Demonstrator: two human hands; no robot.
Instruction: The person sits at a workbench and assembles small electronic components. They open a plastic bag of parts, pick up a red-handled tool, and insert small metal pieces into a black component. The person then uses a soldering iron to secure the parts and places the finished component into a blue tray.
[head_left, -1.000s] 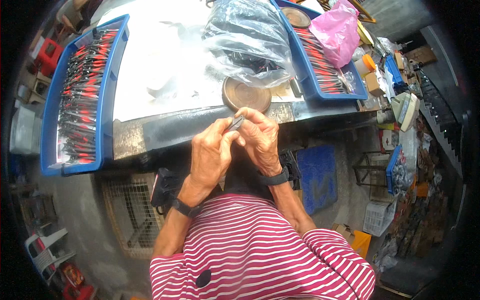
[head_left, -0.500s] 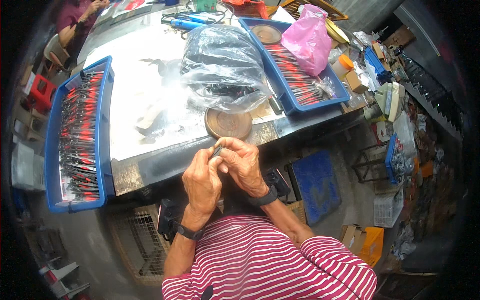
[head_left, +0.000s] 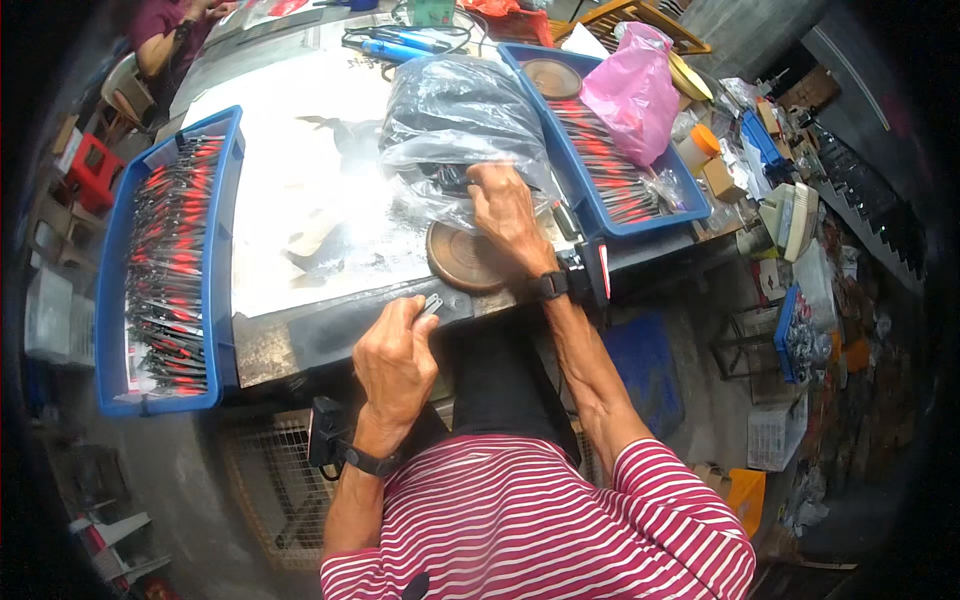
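My left hand [head_left: 395, 350] is closed in front of the table edge, pinching a small grey metal clip-like piece [head_left: 430, 305] between thumb and forefinger. Farther forward, my right hand [head_left: 505, 212] reaches to the mouth of a clear plastic bag [head_left: 465, 115] filled with dark parts. Its fingers are curled at the bag's opening beside some small black pieces [head_left: 450, 178]; the fingertips are blurred, and what they grip cannot be made out. Partly under the right hand and the bag's edge lies a round brown wooden disc [head_left: 455, 262].
Blue trays of red-and-black slim tools stand at the left [head_left: 225, 250] and right [head_left: 655, 222]. A pink bag [head_left: 635, 95] rests on the right tray. Blue-handled tools with cables [head_left: 400, 47] lie at the back. Another person [head_left: 165, 45] sits at the far left.
My hands, together before, are now apart. The right has moved forward to the bag's opening, while the left stays near the table edge with the metal piece.
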